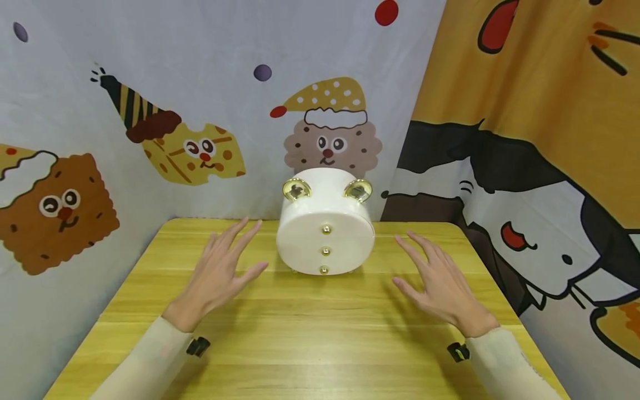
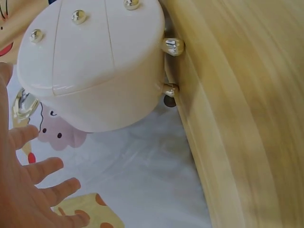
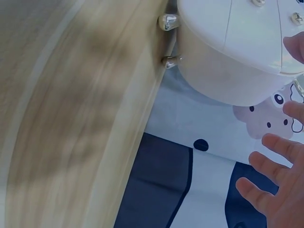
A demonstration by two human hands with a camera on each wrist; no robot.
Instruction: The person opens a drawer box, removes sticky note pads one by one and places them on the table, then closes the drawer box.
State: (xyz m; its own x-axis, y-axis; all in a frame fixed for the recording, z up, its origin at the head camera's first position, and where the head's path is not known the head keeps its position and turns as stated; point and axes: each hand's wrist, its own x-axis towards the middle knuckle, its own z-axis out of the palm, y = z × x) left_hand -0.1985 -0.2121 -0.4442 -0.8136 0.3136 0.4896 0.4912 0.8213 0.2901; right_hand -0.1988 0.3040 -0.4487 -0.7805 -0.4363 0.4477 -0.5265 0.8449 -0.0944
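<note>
"White box [image 1: 319, 220], there it is! Where does it stand?"

"On the wooden table [image 1: 300, 333], at the far side, near the middle. Its little gold feet [image 2: 172, 46] are on the wood."

"What does it look like?"

"Its front is like an egg lying on its side. Three gold knobs [image 1: 326, 251] go down it in a row, and thin lines [image 2: 56, 47] cut it into three parts. Up top are two shiny gold ears [image 1: 296, 189], one left and one right."

"And the hands?"

"The left hand [image 1: 217, 276] is on the left, with its fingers stretched out and spread apart. It holds nothing. The right hand [image 1: 442, 284] is on the right, spread out the same way, and holds nothing too. The box is between them, a bit farther away, and they don't touch it."

"What's on the arms?"

"Pale sleeves [image 1: 145, 361], and a small black thing [image 1: 198, 346] by each wrist."

"What's behind?"

"A pale cloth [image 1: 215, 83]. A biscuit face [image 1: 330, 153] in a spotty yellow hat [image 1: 325, 95] peeks over the box. On the right hangs an orange cloth [image 1: 545, 83]."
</note>
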